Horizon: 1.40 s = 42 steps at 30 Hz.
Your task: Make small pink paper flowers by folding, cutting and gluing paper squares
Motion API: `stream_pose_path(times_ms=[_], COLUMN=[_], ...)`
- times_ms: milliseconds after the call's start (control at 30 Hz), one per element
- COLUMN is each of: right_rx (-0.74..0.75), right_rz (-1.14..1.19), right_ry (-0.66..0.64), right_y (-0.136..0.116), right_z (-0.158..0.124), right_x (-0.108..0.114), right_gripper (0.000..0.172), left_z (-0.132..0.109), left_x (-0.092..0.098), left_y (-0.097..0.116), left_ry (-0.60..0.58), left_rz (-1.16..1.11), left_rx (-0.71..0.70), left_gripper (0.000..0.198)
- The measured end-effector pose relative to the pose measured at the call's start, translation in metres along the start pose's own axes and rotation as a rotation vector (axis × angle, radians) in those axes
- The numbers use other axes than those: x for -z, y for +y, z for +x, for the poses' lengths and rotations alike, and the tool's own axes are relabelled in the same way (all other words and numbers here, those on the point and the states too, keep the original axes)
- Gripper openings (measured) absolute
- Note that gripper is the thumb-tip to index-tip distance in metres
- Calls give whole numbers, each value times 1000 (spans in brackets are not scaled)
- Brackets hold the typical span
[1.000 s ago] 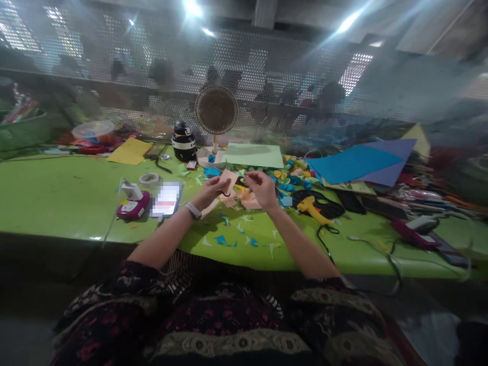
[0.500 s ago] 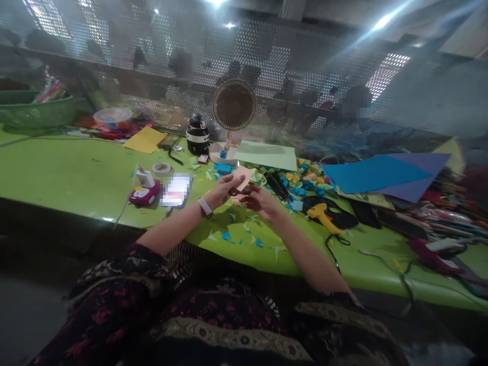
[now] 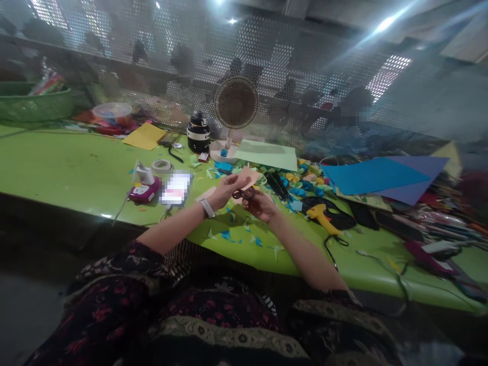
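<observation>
Over the green table, my left hand [image 3: 226, 190] pinches a small piece of peach paper [image 3: 250, 176] with its thumb on top. My right hand [image 3: 261, 206] is closed around a pair of scissors [image 3: 249, 193], whose dark handle loops show just below the paper. The blades are hidden, so I cannot tell whether they touch the paper. Another pale peach sheet [image 3: 206, 194] lies beside my left wrist. Small blue and green paper scraps [image 3: 227, 235] are scattered on the table below my hands.
Behind my hands stand a small fan [image 3: 236, 102] and a black jar [image 3: 199, 136]. A phone [image 3: 176, 188] and a tape roll [image 3: 161, 165] lie left. To the right are a yellow glue gun [image 3: 323, 218], blue sheets [image 3: 375, 174] and a heap of folded paper pieces [image 3: 299, 191].
The peach paper and both hands have shifted slightly right. More of the scissor handles shows, and the pale sheet by my left wrist has come into view.
</observation>
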State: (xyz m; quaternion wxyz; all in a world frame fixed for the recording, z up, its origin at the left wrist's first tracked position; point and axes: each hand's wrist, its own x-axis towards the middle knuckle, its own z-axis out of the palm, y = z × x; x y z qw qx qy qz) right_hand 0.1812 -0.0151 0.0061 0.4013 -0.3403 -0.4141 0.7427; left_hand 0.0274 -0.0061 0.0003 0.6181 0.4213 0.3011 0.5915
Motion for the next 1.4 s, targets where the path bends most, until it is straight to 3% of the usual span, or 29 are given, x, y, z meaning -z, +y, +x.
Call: stream_pose_path(times_ms=[100, 233, 400, 767, 1033, 1133, 1400], right_rx=[4, 39, 94, 161, 558, 648, 586], right_rz=[5, -3, -40, -94, -196, -224, -297], right_ry=[64, 108, 121, 133, 413, 422, 366], right_y=[-2, -6, -9, -10, -17, -19, -18], right_z=[3, 5, 4, 4, 15, 15, 8], right_x=[1, 3, 5, 7, 23, 23, 12], right_gripper=[24, 26, 25, 33, 52, 51, 49], left_z=[7, 13, 10, 8, 9, 11, 8], left_x=[2, 8, 10, 11, 15, 16, 18], left_y=[2, 5, 7, 8, 8, 5, 6], left_ry=[135, 286, 190, 100, 53, 42, -16], left_rz=[-24, 31, 15, -6, 168, 169, 171], left_rx=[-84, -31, 50, 40, 12, 2, 87], left_gripper=[44, 39, 48, 38, 32, 27, 22])
